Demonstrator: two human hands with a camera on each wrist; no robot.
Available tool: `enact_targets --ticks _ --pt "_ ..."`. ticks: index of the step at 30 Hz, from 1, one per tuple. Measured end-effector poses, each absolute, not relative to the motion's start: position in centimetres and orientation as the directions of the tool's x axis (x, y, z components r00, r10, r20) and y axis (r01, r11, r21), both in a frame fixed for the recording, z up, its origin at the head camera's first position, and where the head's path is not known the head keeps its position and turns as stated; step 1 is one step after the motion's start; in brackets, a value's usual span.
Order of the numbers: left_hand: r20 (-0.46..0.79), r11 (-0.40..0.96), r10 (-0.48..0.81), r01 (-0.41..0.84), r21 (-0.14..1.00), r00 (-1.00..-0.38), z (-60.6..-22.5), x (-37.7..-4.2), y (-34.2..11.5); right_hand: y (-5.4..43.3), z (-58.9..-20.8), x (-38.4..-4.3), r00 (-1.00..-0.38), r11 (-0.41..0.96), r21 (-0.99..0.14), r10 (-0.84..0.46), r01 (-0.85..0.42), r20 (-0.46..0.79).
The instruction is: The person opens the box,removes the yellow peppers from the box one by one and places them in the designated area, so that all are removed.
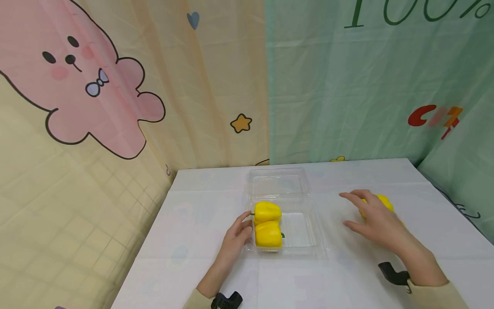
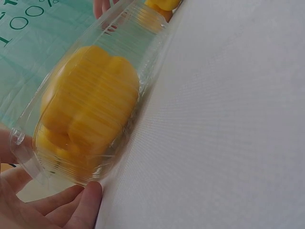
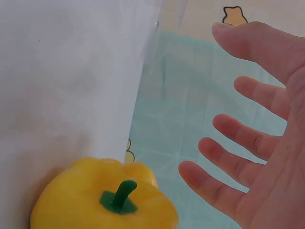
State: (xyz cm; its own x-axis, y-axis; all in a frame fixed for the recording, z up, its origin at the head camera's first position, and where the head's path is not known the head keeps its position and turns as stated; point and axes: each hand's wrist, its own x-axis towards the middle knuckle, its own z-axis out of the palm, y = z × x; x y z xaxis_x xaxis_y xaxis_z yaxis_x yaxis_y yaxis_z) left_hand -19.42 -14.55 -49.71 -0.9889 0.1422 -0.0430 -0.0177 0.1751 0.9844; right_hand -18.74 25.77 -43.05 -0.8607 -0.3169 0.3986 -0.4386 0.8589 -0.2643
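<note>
Two yellow bell peppers, one farther back (image 1: 267, 212) and one nearer (image 1: 268, 234), lie in the left half of a clear plastic clamshell container (image 1: 301, 229). My left hand (image 1: 236, 236) rests against the container's left side, its fingers touching the rim and wall. Through the clear wall, a pepper (image 2: 90, 95) shows close up in the left wrist view. My right hand (image 1: 380, 221) hovers with spread fingers, holding nothing. Beyond and partly behind it is another yellow bell pepper (image 1: 385, 201); in the right wrist view this pepper (image 3: 105, 198) stands with its green stem up, apart from the fingers.
The container's hinged lid (image 1: 278, 182) lies folded back behind it. A white cloth covers the table (image 1: 173, 240). Printed curtains (image 1: 216, 86) hang along the back and both sides.
</note>
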Motion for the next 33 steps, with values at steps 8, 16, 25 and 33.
enact_targets --ticks 8,16,25,33 --pt "-0.038 0.178 0.15 -0.011 0.984 -0.988 -49.9 -19.5 -14.7 24.6 -42.9 -19.3 -0.872 0.85 -0.288 -0.33 -0.441 0.36" --pt "-0.046 0.175 0.149 -0.019 0.984 -0.988 -49.9 -19.5 -14.6 23.3 -42.8 -19.9 -0.869 0.843 -0.287 -0.352 -0.456 0.347" --pt "-0.039 0.168 0.16 -0.012 0.986 -0.986 -50.0 -19.5 -14.6 22.1 -42.9 -20.6 -0.838 0.82 -0.276 -0.381 -0.502 0.391" --pt "-0.041 0.169 0.156 -0.014 0.985 -0.987 -49.9 -19.5 -14.7 20.2 -41.8 -21.5 -0.815 0.802 -0.261 -0.415 -0.537 0.405"
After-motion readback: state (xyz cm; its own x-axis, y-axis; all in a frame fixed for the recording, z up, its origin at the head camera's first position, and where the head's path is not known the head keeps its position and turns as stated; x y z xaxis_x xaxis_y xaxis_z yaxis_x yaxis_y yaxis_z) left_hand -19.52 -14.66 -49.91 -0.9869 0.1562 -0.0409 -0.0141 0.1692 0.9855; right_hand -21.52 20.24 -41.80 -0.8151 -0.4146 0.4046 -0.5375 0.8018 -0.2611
